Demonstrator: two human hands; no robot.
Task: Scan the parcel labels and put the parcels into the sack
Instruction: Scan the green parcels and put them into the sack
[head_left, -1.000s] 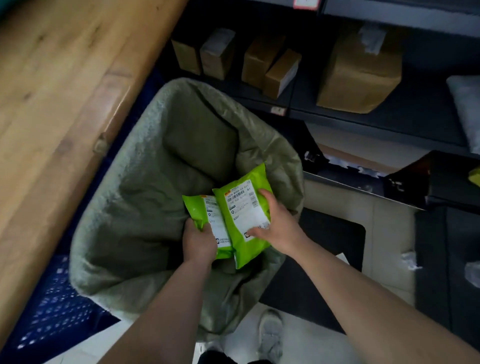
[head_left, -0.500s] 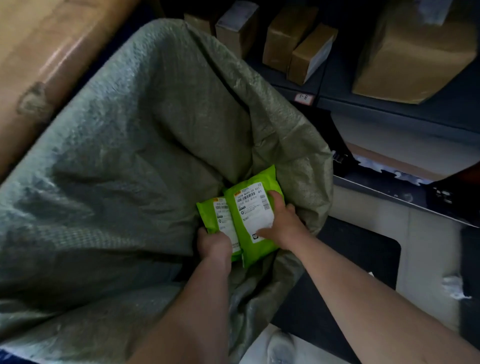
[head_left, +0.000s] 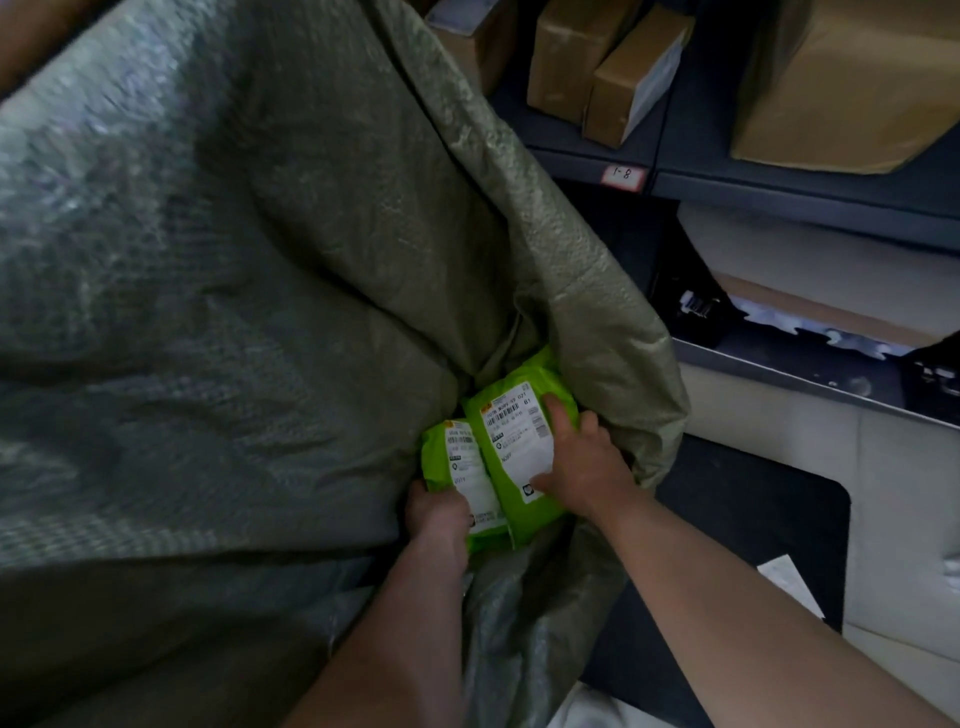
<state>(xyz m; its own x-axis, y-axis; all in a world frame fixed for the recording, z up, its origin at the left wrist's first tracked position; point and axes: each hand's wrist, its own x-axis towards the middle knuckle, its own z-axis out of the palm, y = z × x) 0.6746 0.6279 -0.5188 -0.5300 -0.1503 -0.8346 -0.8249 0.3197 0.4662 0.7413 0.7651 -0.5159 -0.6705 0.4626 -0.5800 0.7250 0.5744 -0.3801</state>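
A big grey-green woven sack (head_left: 270, 291) fills most of the view, its mouth open toward me. Two bright green parcels with white barcode labels are held low inside its mouth. My left hand (head_left: 439, 517) grips the lower end of the left green parcel (head_left: 441, 457). My right hand (head_left: 584, 462) holds the right green parcel (head_left: 506, 499) by its right edge, thumb on the label. The right parcel overlaps the left one. Both labels face up.
Dark metal shelving (head_left: 779, 187) at the upper right holds several brown cardboard boxes (head_left: 628, 78), with a small tag marked 1-8. A black floor mat (head_left: 753, 530) lies on pale tiles to the right of the sack. A scrap of white paper (head_left: 789, 582) lies on the floor.
Both hands have carried the two green parcels lower into the sack's mouth. My head has come closer, so the sack looms larger and the wooden table has left the view.
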